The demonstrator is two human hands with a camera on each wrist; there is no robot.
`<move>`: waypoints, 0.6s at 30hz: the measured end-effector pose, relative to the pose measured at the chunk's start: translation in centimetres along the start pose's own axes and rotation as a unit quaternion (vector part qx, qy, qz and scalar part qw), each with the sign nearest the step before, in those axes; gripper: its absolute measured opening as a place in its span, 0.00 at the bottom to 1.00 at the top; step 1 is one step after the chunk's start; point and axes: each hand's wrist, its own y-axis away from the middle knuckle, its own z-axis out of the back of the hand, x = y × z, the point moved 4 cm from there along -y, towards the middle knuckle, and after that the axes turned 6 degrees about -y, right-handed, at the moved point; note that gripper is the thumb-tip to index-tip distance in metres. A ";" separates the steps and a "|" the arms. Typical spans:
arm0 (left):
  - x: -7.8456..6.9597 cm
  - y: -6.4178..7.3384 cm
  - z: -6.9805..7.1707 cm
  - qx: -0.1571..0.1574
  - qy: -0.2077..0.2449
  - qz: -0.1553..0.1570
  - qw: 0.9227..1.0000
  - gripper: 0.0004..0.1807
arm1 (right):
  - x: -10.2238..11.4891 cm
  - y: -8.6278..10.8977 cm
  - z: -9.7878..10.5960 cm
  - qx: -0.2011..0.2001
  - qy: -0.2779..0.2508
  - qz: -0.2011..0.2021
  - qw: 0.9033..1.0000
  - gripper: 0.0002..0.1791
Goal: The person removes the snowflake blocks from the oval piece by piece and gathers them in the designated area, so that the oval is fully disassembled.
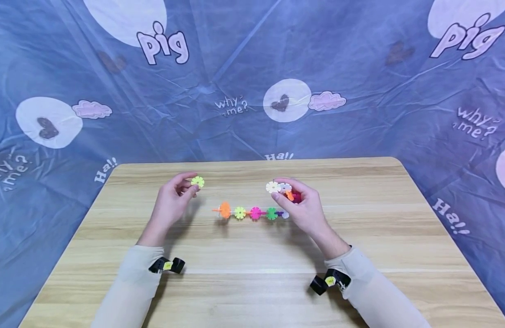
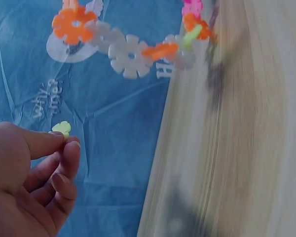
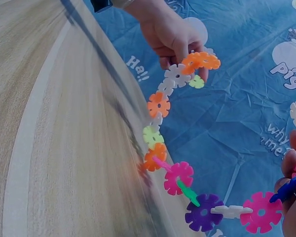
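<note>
My left hand (image 1: 170,200) pinches a yellow-green notched snowflake disc (image 1: 197,182) between thumb and forefinger; its other fingers are loosely curled in the left wrist view. My right hand (image 1: 304,207) grips a white snowflake disc (image 1: 272,187) with thumb and fingers, with more white, orange and red pieces against the palm. A chain of interlocked snowflake discs (image 1: 255,213) stretches leftward from the right hand above the table. Purple (image 3: 204,212), pink, green, orange and white discs make it up. An orange disc (image 1: 225,210) near its free end hangs close to the left hand.
A wood-grain table (image 1: 252,291) lies beneath both hands, and shadows of the hands and chain fall on it. Behind the table hangs a blue printed cloth (image 1: 186,123). Black wrist cameras (image 1: 167,265) are strapped over the light sleeves.
</note>
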 end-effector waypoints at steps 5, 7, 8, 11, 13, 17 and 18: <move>0.9 -0.1 0.6 0.007 -0.014 0.015 1.000 0.21 | 0.0 0.1 0.0 0.001 -0.003 -0.002 1.000 0.21; 1.3 -0.2 0.8 0.007 -0.018 0.023 1.000 0.21 | 0.0 0.1 0.0 0.001 -0.004 -0.002 1.000 0.21; 1.5 -0.2 0.9 0.007 -0.019 0.025 0.999 0.22 | 0.0 0.0 0.0 0.001 -0.005 -0.002 1.000 0.20; 2.3 -0.4 1.2 0.009 -0.019 0.031 0.999 0.21 | -0.1 0.0 0.0 0.001 -0.005 0.001 1.000 0.20; 2.8 -0.5 1.4 0.013 -0.018 0.031 0.999 0.21 | -0.1 0.0 0.1 0.001 -0.004 0.000 1.000 0.20; 3.8 -0.6 1.8 0.017 -0.022 0.030 0.999 0.21 | -0.2 0.1 0.1 0.001 -0.003 -0.003 1.000 0.21; 4.1 -0.6 1.9 0.018 -0.024 0.029 0.999 0.20 | -0.2 0.1 0.1 0.001 -0.004 -0.005 1.000 0.21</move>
